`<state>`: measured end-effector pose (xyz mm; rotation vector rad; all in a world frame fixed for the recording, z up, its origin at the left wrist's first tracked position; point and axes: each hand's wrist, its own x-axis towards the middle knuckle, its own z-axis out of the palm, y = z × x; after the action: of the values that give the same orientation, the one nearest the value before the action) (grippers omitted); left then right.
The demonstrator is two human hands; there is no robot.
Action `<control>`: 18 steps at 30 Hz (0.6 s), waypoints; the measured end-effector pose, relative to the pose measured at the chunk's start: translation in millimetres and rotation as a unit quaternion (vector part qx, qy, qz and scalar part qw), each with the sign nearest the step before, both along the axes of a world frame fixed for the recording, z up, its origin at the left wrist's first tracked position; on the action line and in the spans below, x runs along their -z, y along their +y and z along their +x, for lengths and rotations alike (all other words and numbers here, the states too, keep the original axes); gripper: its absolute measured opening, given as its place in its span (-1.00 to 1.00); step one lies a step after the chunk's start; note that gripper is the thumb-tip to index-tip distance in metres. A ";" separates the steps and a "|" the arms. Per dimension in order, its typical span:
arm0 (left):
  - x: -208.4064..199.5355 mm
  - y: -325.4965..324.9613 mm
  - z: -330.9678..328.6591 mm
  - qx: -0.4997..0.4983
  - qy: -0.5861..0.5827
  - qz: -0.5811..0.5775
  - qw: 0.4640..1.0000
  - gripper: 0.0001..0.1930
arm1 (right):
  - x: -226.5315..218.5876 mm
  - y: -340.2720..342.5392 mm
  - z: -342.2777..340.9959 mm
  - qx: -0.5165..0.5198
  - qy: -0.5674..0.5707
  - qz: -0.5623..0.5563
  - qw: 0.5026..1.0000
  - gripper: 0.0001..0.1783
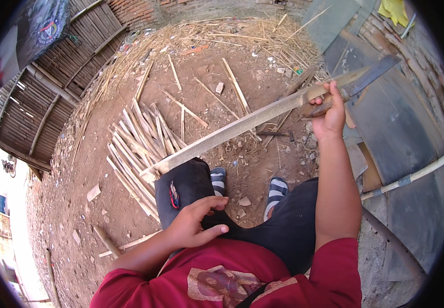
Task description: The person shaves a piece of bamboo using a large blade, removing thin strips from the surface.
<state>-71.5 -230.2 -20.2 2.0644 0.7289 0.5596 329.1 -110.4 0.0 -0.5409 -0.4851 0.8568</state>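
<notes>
My right hand (330, 115) is closed round the wooden handle of a machete (373, 77), whose dark blade points to the upper right. The same hand's fingers also press on a long pale bamboo strip (232, 128), which runs down to the left and passes over my left knee. Where the strip overlaps the handle, part of the grip is hidden. Above my lap, my left hand (201, 220) is open with nothing in it, fingers loosely bent and thumb apart. Beyond my left leg, a pile of split bamboo strips (134, 149) lies on the dirt.
Loose strips (186, 108) and a dark metal tool (276, 134) lie on the ground ahead. Straw (232, 33) heaps along the brick wall (145, 15). Dark sheets (386, 123) and a pale pole (407, 178) are at my right. A woven bamboo wall (42, 108) stands left.
</notes>
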 end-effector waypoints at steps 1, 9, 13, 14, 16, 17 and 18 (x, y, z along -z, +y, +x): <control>1.5 2.6 -4.7 -0.006 0.024 -0.045 0.999 -0.30 | 0.6 0.4 4.4 0.015 0.019 -0.006 1.000 -0.70; 5.9 52.3 -11.4 -0.203 -0.326 -0.110 0.917 -0.05 | 0.7 -3.2 24.0 0.056 0.076 -0.012 0.995 -0.67; -25.1 85.2 2.7 -0.248 -0.519 -0.047 0.817 -0.07 | 8.5 -2.7 33.8 0.039 0.086 -0.009 0.995 -0.66; -36.2 90.2 5.3 -0.247 -0.555 -0.031 0.794 -0.08 | 9.7 -1.2 33.5 0.035 0.085 -0.010 0.996 -0.66; -45.2 101.3 7.8 -0.234 -0.569 0.004 0.788 -0.09 | 10.9 1.8 30.7 0.029 0.087 -0.015 0.996 -0.65; -48.0 106.0 9.0 -0.227 -0.576 0.020 0.785 -0.10 | 11.0 2.6 28.6 0.028 0.090 -0.019 0.995 -0.65; -50.6 109.5 10.3 -0.222 -0.580 0.032 0.783 -0.10 | 11.0 3.6 26.5 0.027 0.092 -0.024 0.995 -0.65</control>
<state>-61.2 -120.7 30.4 1.1638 0.3935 1.8953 355.6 -106.8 -11.1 -0.5108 -0.2815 0.8589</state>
